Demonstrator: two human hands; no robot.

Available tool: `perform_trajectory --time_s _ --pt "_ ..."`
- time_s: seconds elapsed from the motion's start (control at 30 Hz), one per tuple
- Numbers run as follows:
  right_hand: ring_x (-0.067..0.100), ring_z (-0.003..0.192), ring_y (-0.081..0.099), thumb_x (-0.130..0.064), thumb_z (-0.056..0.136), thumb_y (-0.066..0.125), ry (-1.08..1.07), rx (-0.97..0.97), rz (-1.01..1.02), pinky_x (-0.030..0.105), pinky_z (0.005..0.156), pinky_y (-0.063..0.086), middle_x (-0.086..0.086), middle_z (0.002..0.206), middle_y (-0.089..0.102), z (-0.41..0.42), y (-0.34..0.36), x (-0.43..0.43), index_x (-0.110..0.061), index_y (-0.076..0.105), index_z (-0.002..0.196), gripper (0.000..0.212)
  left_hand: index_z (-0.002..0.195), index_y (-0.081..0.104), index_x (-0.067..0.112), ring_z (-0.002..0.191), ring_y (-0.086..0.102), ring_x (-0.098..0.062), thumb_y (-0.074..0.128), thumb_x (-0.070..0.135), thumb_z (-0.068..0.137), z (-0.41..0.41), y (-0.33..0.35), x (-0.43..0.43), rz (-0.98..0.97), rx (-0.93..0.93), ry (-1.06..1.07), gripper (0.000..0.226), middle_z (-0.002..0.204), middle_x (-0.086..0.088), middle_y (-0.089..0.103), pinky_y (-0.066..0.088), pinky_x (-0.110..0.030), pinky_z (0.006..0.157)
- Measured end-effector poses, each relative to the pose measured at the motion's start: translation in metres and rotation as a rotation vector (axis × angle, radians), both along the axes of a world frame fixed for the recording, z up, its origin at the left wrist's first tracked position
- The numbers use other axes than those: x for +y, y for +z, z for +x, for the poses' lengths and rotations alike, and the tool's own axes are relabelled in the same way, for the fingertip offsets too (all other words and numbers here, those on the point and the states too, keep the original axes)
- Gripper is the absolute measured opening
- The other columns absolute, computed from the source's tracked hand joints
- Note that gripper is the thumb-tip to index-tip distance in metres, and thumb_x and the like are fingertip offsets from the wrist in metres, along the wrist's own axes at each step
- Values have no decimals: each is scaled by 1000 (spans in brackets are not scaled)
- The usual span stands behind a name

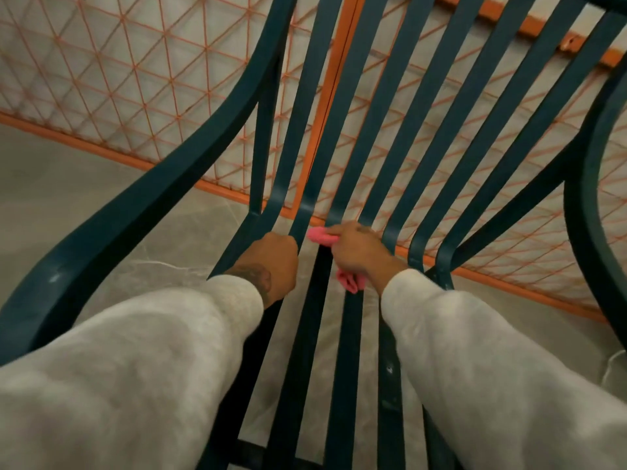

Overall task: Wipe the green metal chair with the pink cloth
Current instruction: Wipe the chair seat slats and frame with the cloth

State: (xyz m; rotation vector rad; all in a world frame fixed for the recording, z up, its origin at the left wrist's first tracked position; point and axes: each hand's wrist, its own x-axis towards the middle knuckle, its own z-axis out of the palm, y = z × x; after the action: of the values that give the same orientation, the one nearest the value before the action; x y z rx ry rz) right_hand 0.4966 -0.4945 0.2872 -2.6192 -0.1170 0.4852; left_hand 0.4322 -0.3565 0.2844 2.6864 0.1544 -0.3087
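Note:
The green metal chair [400,137] fills the view, its flat slats curving from the backrest down into the seat. My right hand [359,249] grips the pink cloth [320,236] against a middle slat where seat and back meet; cloth ends stick out past my fingers and below my palm. My left hand [273,262] is curled round a slat just left of it, fingers hidden behind the metal.
The chair's left armrest [135,205] sweeps across the left side and the right armrest [590,184] curves at the right edge. Behind the slats stands an orange wire-mesh fence [142,79] on a grey marbled floor [68,171].

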Motion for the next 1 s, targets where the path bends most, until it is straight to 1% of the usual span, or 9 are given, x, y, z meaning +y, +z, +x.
perform_trajectory --time_s 0.1,0.17,0.3,0.4,0.47,0.53,0.8,0.93,1.0 --pt "32 107 57 -8 95 43 -62 -297 -3 45 96 52 14 127 54 39 5 -5 -34 46 142 54 85 60 4 81 62 -27 66 7 87 11 -5 0 -26 -8 41 7 87 -10 57 46 -27 70" --pt "31 116 49 -7 93 49 -54 -399 -16 38 99 43 12 131 48 53 0 -6 -33 43 145 59 65 51 9 73 56 -24 69 8 85 17 -13 3 -50 4 78 26 84 -10 56 46 -27 69" --pt "35 130 43 -4 94 48 109 -198 -188 41 108 38 14 148 40 40 -26 -3 -34 40 148 61 61 44 13 74 53 -22 71 9 83 20 -16 4 -94 -14 88 35 83 -7 51 46 -28 70" --pt "31 134 41 -4 98 43 119 -160 -185 37 110 35 10 149 43 14 -25 1 -34 45 145 56 81 57 5 83 54 -24 66 9 87 21 -14 1 -100 -40 64 12 87 -7 46 42 -28 72" --pt "25 124 50 -6 99 43 143 -145 -110 32 102 43 3 145 50 -1 -16 0 -33 57 137 49 87 58 6 87 57 -25 66 8 87 20 -12 0 -101 -35 80 9 89 -8 46 42 -28 72" --pt "19 119 55 -10 99 46 205 -100 -57 31 102 45 -3 138 57 -22 -11 -2 -36 67 125 42 72 49 10 81 53 -23 66 8 87 19 -12 1 -113 -32 117 23 88 -8 46 44 -28 72" --pt "17 125 51 0 96 42 320 -26 -88 24 106 39 -7 133 56 -41 -4 -13 -33 62 131 52 66 46 16 83 59 -25 70 14 83 13 -17 1 -141 29 168 30 101 -14 62 50 -31 75" --pt "13 65 61 -14 101 47 90 43 87 24 54 53 -9 99 65 8 9 4 -25 60 130 34 74 54 11 83 57 -27 71 15 82 15 -21 4 -143 18 163 20 92 -10 56 46 -30 72" --pt "18 69 63 -12 99 51 15 -93 190 32 58 58 -3 107 71 32 12 15 -24 55 135 38 77 58 9 84 60 -27 72 15 83 17 -25 8 -140 22 136 15 94 -12 59 48 -31 74"
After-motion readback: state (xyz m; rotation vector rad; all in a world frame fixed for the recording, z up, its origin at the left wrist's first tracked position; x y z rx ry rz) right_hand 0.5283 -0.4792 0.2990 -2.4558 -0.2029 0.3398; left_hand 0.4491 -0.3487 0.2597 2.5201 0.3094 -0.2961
